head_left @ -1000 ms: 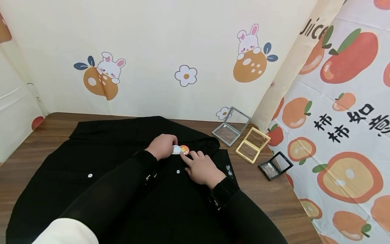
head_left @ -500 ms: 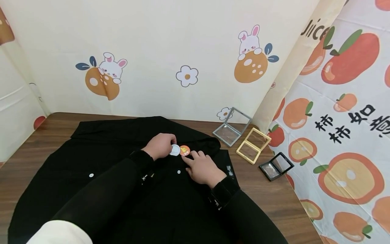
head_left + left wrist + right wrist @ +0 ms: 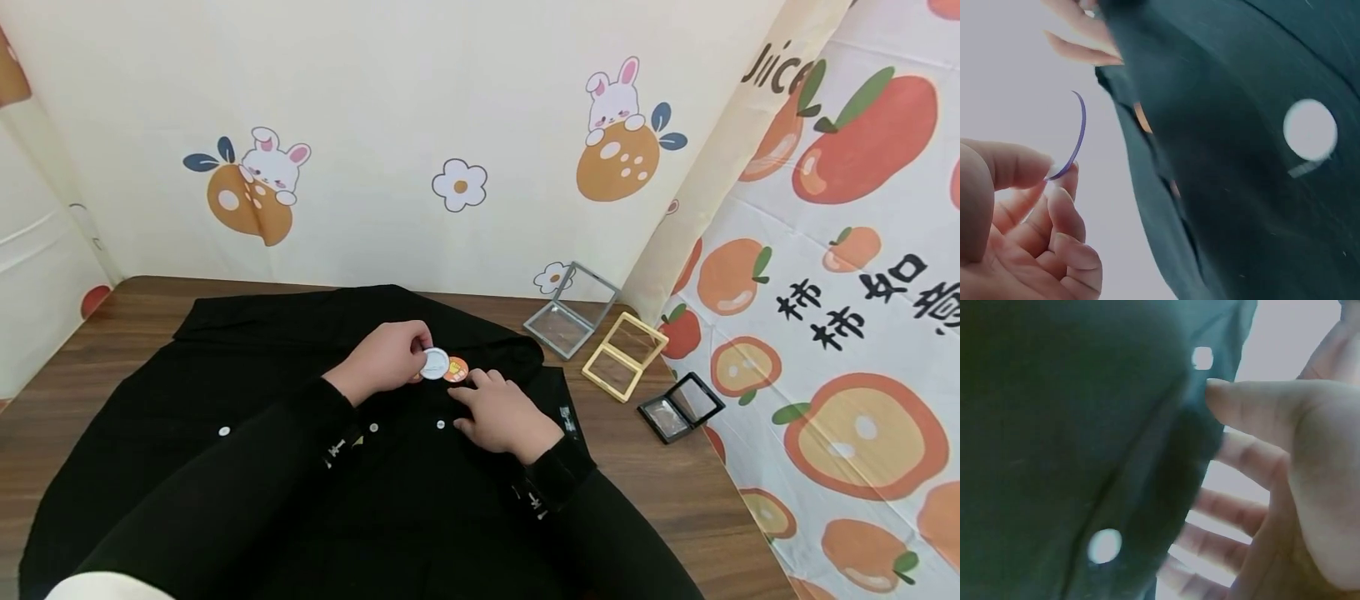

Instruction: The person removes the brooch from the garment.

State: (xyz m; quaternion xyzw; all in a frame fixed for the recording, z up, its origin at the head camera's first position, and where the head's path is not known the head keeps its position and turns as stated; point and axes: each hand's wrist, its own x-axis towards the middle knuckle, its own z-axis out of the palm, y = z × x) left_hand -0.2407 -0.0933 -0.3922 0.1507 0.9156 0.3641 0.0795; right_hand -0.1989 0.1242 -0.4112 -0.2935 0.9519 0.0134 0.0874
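Note:
A black shirt (image 3: 262, 367) with white buttons lies spread over the table. My left hand (image 3: 386, 358) pinches a thin round white-and-blue badge (image 3: 434, 364) between thumb and fingers, its face tilted up. In the left wrist view the same badge (image 3: 1080, 134) appears nearly edge-on as a curved purple rim. An orange round badge (image 3: 456, 369) sits on the shirt just to its right. My right hand (image 3: 502, 412) rests on the shirt below the orange badge, fingers spread; the right wrist view shows its thumb (image 3: 1247, 403) near a button. The white badge's back is hidden in the head view.
Three small open hinged cases stand on the table to the right: a grey one (image 3: 562, 325), a yellow one (image 3: 622, 358) and a black one (image 3: 678, 408). Printed cloth (image 3: 360, 100) covers the wall behind. Brown wood (image 3: 675, 500) shows at the table's right.
My left hand has drawn slightly left and tilted the white badge up, so that its whole face shows. My left forearm has shifted left, uncovering a shirt button. My right hand barely moved.

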